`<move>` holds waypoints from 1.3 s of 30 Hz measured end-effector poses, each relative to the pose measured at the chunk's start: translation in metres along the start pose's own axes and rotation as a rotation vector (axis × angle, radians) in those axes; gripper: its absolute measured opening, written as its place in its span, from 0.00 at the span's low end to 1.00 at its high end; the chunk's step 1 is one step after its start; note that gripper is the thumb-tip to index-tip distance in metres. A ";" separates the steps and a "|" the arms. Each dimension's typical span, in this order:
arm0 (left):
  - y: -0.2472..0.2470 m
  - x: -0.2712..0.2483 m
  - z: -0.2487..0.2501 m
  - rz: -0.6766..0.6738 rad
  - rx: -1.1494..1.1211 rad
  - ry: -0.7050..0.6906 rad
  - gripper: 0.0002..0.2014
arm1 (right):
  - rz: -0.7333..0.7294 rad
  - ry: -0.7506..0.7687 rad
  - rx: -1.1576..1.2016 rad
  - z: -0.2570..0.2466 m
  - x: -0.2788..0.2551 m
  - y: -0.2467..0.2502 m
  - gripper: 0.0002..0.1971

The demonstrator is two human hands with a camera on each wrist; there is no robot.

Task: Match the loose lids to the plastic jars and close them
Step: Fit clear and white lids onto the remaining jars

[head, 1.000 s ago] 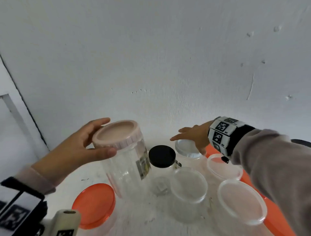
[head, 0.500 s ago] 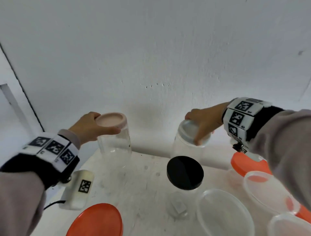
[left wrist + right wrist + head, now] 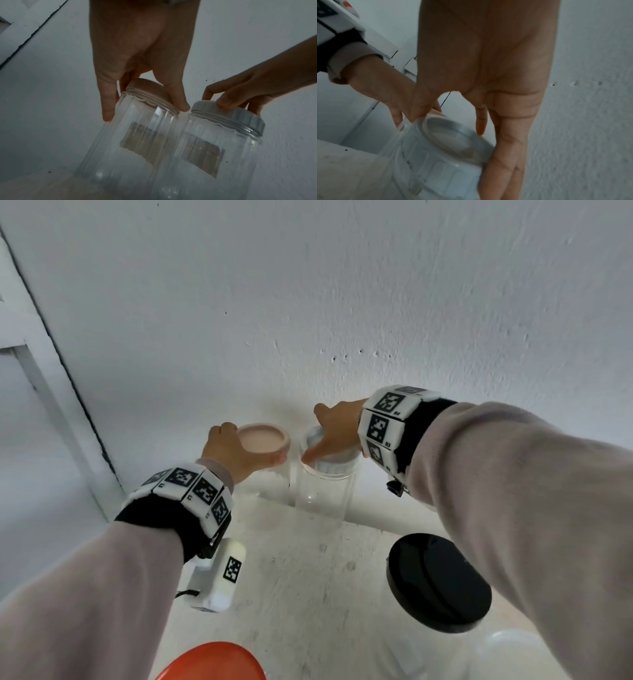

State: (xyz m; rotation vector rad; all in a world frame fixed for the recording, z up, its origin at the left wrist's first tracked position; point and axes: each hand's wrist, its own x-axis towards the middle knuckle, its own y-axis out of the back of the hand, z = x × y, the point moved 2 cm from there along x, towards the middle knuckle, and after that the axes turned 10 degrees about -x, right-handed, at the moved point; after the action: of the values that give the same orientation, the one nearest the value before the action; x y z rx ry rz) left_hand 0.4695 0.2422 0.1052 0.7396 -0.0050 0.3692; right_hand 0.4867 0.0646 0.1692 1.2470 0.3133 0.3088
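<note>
I am holding two capped clear jars against the white wall [image 3: 308, 285], side by side and touching. My left hand [image 3: 236, 453] is gripping the pink lid [image 3: 262, 438] of the left-hand clear jar [image 3: 130, 142], thumb and fingers curled round its rim. My right hand [image 3: 337, 428] is grasping the white lid [image 3: 228, 116] of the right-hand clear jar [image 3: 211, 148] the same way. I am taking both by the lids, probably because the tall ribbed bodies are slippery and the caps give a firm purchase. Parking them at the wall is likely keeping finished jars clear of open ones. Nearer me from the wall, the black-lidded jar [image 3: 438, 580] is standing capped; an orange lid [image 3: 212, 662] is lying nearest me. A white tagged device [image 3: 219, 577] is hanging beneath my left wrist.
</note>
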 end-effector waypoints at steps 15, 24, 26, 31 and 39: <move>-0.008 0.017 -0.005 -0.104 -0.087 0.014 0.41 | -0.140 0.000 -0.026 0.004 0.012 -0.009 0.33; -0.011 0.002 -0.001 -0.118 0.033 -0.056 0.46 | -0.091 0.010 -0.086 0.015 -0.008 0.000 0.44; -0.004 -0.007 0.004 -0.119 0.054 -0.075 0.49 | -0.058 0.012 -0.099 0.027 -0.022 0.012 0.44; 0.010 -0.043 0.027 -0.149 0.103 -0.220 0.44 | -0.021 0.007 0.086 0.069 -0.079 0.025 0.40; -0.001 -0.147 0.096 -0.384 0.037 -0.518 0.34 | -0.183 -0.100 0.285 0.107 -0.204 -0.031 0.33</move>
State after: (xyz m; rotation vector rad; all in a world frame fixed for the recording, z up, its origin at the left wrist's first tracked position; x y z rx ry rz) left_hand 0.3440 0.1301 0.1563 0.8361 -0.3410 -0.1950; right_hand 0.3444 -0.1183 0.1836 1.4969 0.3926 0.0438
